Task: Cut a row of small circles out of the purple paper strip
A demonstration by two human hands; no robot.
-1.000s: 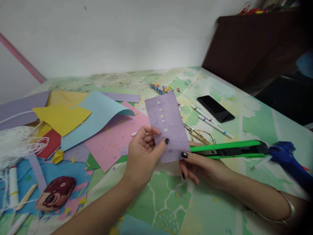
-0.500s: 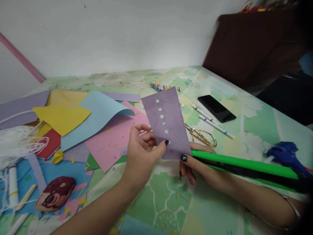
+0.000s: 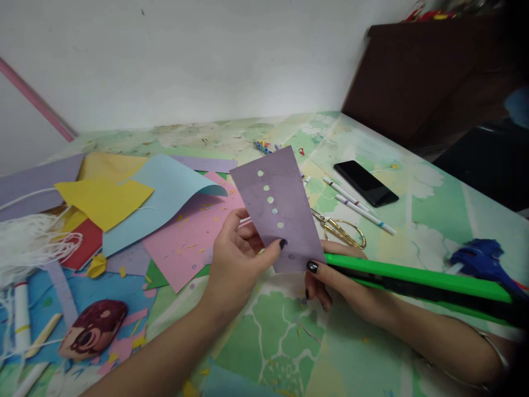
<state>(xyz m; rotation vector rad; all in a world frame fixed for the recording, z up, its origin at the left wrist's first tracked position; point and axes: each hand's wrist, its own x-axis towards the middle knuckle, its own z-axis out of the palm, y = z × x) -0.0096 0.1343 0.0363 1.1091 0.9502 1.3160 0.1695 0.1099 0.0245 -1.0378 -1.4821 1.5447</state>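
Note:
A sheet of purple paper (image 3: 285, 193) is held up at a tilt above the table, with a row of small punched holes down its left part. My left hand (image 3: 239, 253) pinches its lower left side, the thumb in front near the lowest hole and the other fingers behind. My right hand (image 3: 334, 275) grips the lower right corner, thumb on the front. A long bright green and black object (image 3: 413, 275) runs right from that corner across my right hand; its kind is unclear. Gold-handled scissors (image 3: 341, 229) lie just behind the paper.
Left are coloured sheets, including blue paper (image 3: 152, 198) and pink paper (image 3: 190, 237), white string (image 3: 33, 242) and a dark red, bear-faced object (image 3: 95, 328). On the right lie a phone (image 3: 366, 183), slim markers (image 3: 366, 214) and a blue tool (image 3: 483, 262).
The upper part of the purple paper has tipped slightly left. My left hand has shifted a little left with it, while both hands keep hold of the paper.

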